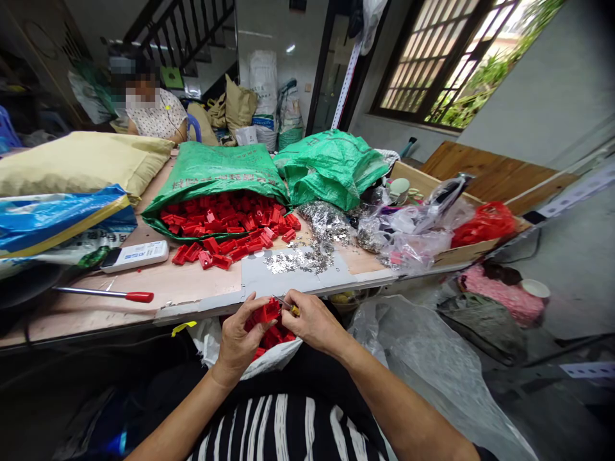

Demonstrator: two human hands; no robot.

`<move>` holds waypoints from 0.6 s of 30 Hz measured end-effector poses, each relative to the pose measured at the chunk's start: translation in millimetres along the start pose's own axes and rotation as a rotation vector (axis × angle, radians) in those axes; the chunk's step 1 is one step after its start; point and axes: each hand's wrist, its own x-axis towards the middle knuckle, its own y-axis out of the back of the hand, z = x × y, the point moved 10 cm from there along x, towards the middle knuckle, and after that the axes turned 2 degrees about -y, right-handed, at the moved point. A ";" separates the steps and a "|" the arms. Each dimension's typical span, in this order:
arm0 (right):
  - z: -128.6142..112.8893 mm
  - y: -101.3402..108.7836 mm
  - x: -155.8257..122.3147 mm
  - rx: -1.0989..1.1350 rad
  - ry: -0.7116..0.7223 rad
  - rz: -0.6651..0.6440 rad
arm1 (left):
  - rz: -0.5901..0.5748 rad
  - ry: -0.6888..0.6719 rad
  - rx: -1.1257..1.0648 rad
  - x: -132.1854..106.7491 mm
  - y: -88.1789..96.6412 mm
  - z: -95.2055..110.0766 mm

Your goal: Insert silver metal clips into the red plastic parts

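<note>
My left hand (243, 334) pinches a red plastic block (266, 312) between thumb and fingers, just in front of the table edge. Close on its right, my right hand (309, 320) is closed around a small tool with a yellowish handle (294, 310). The tool's thin metal tip points at the block; whether it touches cannot be made out. Below both hands, a white sack (276, 360) in my lap holds more red blocks. On the table, a pile of red blocks (225, 221) spills from a green woven sack (216, 168). Small flat metal pieces (293, 260) lie scattered beside them.
A white handheld device (139, 255) and a red-handled metal rod (139, 297) lie on the table's left. To the right stands a wooden tray (449, 256) with plastic bags. Another green bag (331, 163) sits at the back. A person (158, 115) sits across the table.
</note>
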 end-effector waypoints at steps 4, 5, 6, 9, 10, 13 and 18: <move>0.0 -1.5 -0.3 -0.020 -0.008 -0.009 | -0.027 -0.040 -0.003 0.1 -2.9 5.4; 0.4 -2.2 -0.4 -0.024 -0.012 -0.011 | -0.034 -0.046 -0.003 -0.3 -3.7 5.8; 0.8 -2.9 -0.5 -0.028 -0.015 -0.013 | -0.039 -0.049 -0.002 -0.8 -4.4 5.7; 1.1 -4.7 -0.6 -0.035 -0.013 -0.017 | -0.033 -0.023 -0.006 -2.4 -4.5 1.7; 0.9 -5.4 -0.6 -0.035 -0.009 -0.019 | -0.024 -0.002 -0.010 -3.3 -4.1 -1.1; 1.1 -7.0 -0.7 -0.026 0.011 -0.024 | 0.001 0.073 -0.028 -7.3 -2.6 -11.9; 8.5 -5.6 0.1 0.057 0.048 -0.014 | 0.007 0.146 -0.039 -14.1 -2.0 -25.1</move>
